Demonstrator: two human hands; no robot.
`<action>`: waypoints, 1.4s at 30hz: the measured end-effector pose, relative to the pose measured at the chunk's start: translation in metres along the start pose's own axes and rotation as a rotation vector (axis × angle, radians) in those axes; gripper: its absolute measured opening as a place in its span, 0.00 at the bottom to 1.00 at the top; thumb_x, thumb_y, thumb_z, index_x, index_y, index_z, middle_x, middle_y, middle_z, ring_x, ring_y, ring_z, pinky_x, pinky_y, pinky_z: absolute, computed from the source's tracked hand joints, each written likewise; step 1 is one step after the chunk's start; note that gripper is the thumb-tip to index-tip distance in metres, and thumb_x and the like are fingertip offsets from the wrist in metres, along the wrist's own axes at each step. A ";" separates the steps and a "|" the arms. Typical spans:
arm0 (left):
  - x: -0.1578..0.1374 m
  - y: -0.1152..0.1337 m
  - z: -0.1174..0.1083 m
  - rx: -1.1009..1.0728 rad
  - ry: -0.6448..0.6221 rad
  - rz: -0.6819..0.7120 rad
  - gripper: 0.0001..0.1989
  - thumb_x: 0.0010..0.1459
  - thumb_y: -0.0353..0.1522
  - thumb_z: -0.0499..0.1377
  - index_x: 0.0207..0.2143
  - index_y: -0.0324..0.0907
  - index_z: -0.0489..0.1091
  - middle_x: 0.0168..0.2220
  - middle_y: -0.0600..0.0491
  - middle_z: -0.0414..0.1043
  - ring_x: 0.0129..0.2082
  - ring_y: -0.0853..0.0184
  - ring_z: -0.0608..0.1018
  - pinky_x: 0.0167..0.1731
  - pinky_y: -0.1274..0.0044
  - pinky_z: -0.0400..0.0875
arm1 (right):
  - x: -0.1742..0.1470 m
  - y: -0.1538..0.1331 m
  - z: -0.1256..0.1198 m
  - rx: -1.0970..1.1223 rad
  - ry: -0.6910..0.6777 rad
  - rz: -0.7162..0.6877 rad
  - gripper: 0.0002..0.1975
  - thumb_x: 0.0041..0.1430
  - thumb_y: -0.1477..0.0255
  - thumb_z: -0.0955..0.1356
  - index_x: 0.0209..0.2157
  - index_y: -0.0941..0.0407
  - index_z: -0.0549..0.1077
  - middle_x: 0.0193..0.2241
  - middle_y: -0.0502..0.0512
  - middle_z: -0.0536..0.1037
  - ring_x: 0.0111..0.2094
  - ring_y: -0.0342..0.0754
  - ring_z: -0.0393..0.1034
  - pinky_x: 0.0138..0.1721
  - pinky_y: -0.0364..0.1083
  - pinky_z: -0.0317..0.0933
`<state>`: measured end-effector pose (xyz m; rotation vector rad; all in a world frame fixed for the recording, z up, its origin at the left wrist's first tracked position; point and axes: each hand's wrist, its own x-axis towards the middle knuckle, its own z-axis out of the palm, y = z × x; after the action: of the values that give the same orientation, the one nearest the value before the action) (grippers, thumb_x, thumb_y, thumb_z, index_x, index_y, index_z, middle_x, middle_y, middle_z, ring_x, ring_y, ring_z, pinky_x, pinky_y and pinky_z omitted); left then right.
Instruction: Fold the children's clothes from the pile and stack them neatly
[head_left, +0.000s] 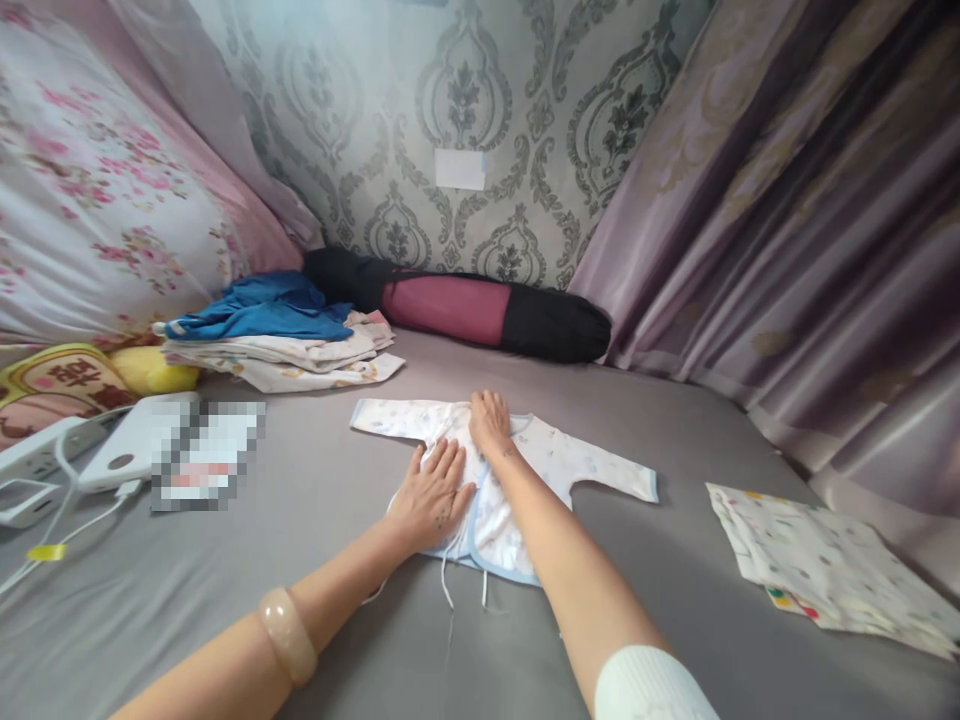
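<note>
A white baby shirt [540, 470] with pale blue edging and a faint print lies spread on the grey bed sheet, both sleeves stretched out sideways. Thin white ties trail from its lower front. My left hand [433, 497] rests flat on the shirt's left front, fingers extended. Up at the neckline, my right hand [490, 420] has its fingers curled down against the fabric. What lies under those fingertips is hidden, though they appear closed on the collar area. The left wrist carries a pale bangle.
Folded clothes [277, 350] with a blue garment on top lie at back left. A long black and maroon bag [450, 305] lies along the wall. A power strip [45, 450], a white power bank [139, 440] and cables sit left; a folded patterned cloth [832, 570] lies right.
</note>
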<state>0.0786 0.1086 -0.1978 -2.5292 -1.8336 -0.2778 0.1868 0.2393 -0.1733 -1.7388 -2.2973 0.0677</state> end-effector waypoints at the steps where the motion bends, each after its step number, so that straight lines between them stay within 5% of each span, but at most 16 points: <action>1: 0.000 0.001 -0.001 0.001 -0.007 -0.004 0.31 0.66 0.45 0.36 0.65 0.38 0.52 0.66 0.44 0.49 0.67 0.55 0.50 0.62 0.56 0.42 | -0.002 0.001 -0.002 0.010 -0.014 -0.009 0.20 0.62 0.82 0.55 0.47 0.59 0.71 0.48 0.65 0.72 0.51 0.55 0.62 0.50 0.51 0.55; 6: 0.004 -0.005 -0.008 -0.058 -0.095 -0.005 0.31 0.66 0.45 0.39 0.64 0.37 0.53 0.66 0.42 0.48 0.67 0.54 0.49 0.62 0.54 0.43 | -0.034 0.018 -0.022 0.111 -0.076 -0.118 0.24 0.63 0.79 0.55 0.60 0.58 0.61 0.55 0.59 0.70 0.55 0.49 0.63 0.54 0.46 0.56; 12: 0.006 -0.007 -0.022 -0.161 -0.098 0.053 0.29 0.66 0.45 0.37 0.63 0.40 0.53 0.66 0.42 0.50 0.67 0.54 0.50 0.61 0.51 0.43 | -0.109 0.055 -0.038 0.135 -0.104 -0.117 0.26 0.65 0.73 0.53 0.63 0.65 0.54 0.64 0.65 0.56 0.65 0.53 0.47 0.63 0.54 0.45; 19: 0.000 0.025 -0.021 -0.111 -0.047 0.386 0.31 0.67 0.46 0.35 0.64 0.39 0.52 0.67 0.46 0.48 0.68 0.59 0.46 0.64 0.60 0.35 | -0.169 0.055 -0.039 0.014 -0.167 -0.070 0.30 0.67 0.64 0.53 0.65 0.64 0.50 0.67 0.63 0.45 0.67 0.53 0.36 0.65 0.57 0.34; 29: 0.000 0.022 -0.023 -0.114 -0.177 0.371 0.38 0.63 0.53 0.37 0.66 0.38 0.46 0.68 0.44 0.42 0.68 0.56 0.46 0.63 0.60 0.40 | -0.182 0.055 -0.036 -0.006 -0.119 -0.058 0.31 0.67 0.61 0.56 0.66 0.59 0.49 0.67 0.62 0.43 0.68 0.56 0.33 0.65 0.59 0.37; 42: 0.003 0.022 -0.017 -0.107 -0.185 0.338 0.38 0.62 0.54 0.39 0.66 0.41 0.49 0.67 0.46 0.45 0.67 0.54 0.49 0.63 0.60 0.42 | -0.187 0.061 -0.039 -0.004 -0.091 -0.101 0.31 0.67 0.60 0.56 0.65 0.63 0.51 0.67 0.64 0.45 0.67 0.56 0.35 0.65 0.58 0.38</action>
<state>0.0974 0.1025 -0.1786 -2.9693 -1.4336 -0.1430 0.2997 0.0735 -0.1806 -1.6502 -2.4479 0.1257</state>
